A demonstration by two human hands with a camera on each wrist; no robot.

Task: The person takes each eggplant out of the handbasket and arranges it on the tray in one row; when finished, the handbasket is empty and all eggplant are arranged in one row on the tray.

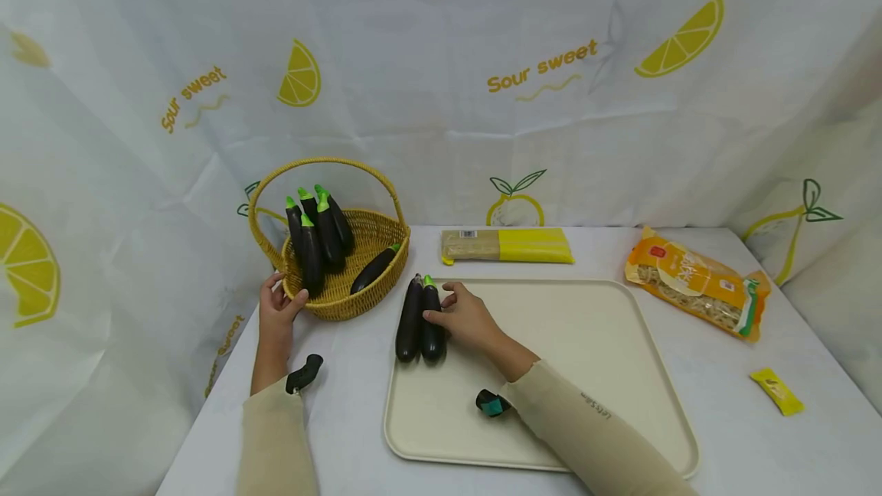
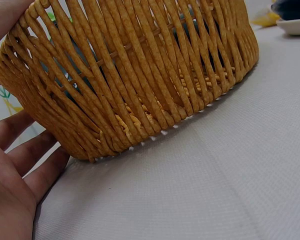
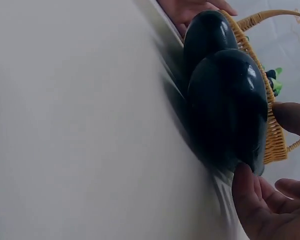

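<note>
Fingers of the person's right hand (image 1: 471, 320) pinch the right eggplant (image 1: 432, 335) of a pair at the left end of a cream tray (image 1: 565, 358), thumb laid over its top, fingertips at its right flank. Its long axis runs near to far, green-capped end away from the person. The left eggplant (image 1: 409, 327) lies alongside, nearly parallel, just left of that grip. The right hand, reaching in from the near right, is plainly nearer to both.

From where I stand, the line to watch runs from those fingers to the wicker basket (image 1: 358, 308): it sits left and a little far of the pair, just off the tray's far left corner. The left hand (image 1: 277, 318) grips its near left rim, well apart from the pair. Inside, a cluster of eggplants (image 1: 313, 259) leans at the left, and a lone eggplant (image 1: 374, 270) lies at the right. A yellow-and-tan packet (image 1: 506, 245) rests on the worktop (image 1: 351, 404) beyond the tray.
</note>
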